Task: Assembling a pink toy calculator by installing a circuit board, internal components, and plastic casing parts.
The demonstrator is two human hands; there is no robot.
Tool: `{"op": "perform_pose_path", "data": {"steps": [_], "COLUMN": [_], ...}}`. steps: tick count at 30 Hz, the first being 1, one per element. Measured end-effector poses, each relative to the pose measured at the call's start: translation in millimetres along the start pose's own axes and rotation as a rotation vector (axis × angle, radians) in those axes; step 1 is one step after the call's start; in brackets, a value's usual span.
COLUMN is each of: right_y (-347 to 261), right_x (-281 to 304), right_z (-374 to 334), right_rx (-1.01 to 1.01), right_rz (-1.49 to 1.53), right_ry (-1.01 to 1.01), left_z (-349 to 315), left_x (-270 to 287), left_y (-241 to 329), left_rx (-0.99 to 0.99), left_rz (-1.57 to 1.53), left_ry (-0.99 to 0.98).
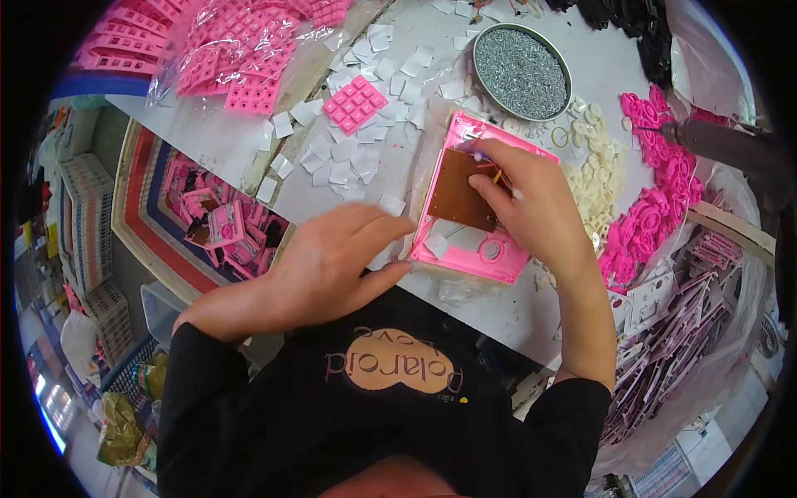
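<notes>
In front of me on the worktable a pink plastic housing (510, 267) lies tilted, with a brown circuit board (455, 197) in it. My right hand (531, 195) is over the board, thumb and fingers curled around thin coloured wires (500, 176); its fingertips are partly hidden. At the housing's lower left edge is my left hand (328, 261), slightly blurred. Its thumb and forefinger are apart, close to the rim and a thin red wire (421, 236). A small white square (436, 245) sits in the housing's lower corner.
A round tin of small metal screws (523, 73) stands behind the housing. White squares (340, 170) and a pink keypad (355, 105) lie left. Cream parts (594, 158) and magenta parts (652, 216) are heaped right. An electric screwdriver (722, 141) juts in. A striped basket (154, 236) holds pink assemblies.
</notes>
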State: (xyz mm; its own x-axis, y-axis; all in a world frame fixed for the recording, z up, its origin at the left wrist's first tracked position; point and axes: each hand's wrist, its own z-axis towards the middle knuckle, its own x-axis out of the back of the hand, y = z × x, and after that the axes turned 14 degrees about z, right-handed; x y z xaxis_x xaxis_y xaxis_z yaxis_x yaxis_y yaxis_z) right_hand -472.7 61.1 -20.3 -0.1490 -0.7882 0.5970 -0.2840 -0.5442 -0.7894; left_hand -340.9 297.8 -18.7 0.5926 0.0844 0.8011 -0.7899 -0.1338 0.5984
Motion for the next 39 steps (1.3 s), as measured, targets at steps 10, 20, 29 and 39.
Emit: {"op": "perform_pose_path", "data": {"steps": [10, 20, 29, 39], "right_y": [2.7, -14.9, -26.9, -25.7], "right_x": [-11.7, -29.4, -42.5, -41.2], "right_z": [-37.1, -56.8, -53.5, -56.2], "right_rx": [0.361, 0.26, 0.207, 0.216], "right_rz": [-0.276, -0.468, -0.598, -0.502], "right_ry": [0.378, -0.027, 0.022, 0.079], "left_z": [36.4, 44.0, 247.8, 273.4], "left_x": [-19.3, -10.5, 11.3, -20.7], "left_y": [3.1, 8.2, -45.6, -72.9], "left_rx": [-0.339, -0.317, -0.172, -0.335], "left_rz": [0.492, 0.457, 0.645, 0.85], "left_ry": [-0.064, -0.143, 0.006, 0.178]}}
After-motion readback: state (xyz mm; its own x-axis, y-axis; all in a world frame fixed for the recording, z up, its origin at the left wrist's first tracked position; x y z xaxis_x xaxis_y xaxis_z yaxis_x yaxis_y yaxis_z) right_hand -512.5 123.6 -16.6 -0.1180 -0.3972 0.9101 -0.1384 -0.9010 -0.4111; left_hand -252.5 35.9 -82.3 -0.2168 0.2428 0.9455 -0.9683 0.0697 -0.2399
